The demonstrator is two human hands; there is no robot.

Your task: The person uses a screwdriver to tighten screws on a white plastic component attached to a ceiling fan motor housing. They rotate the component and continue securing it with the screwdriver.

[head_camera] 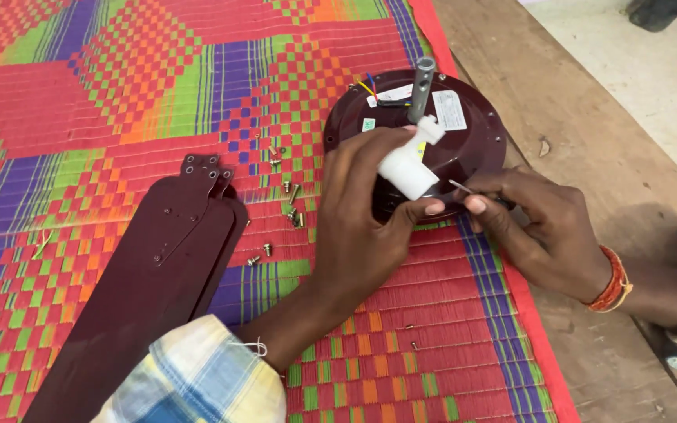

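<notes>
My left hand point(366, 219) holds a white plastic block point(409, 164) above a round maroon fan motor housing point(479, 145). The housing lies on the woven mat and has a grey metal shaft point(421, 88) standing up from its middle, with coloured wires point(368, 86) beside it. My right hand point(538, 227) pinches a thin metal tool point(459, 186) whose tip points at the white block. An orange thread band circles my right wrist.
Stacked maroon fan blades point(158, 266) lie at the left on a bright woven mat point(119, 94). Several small screws point(291, 211) are scattered between the blades and the housing, a few more near the front point(410, 337). A wooden floor point(589, 117) borders the mat on the right.
</notes>
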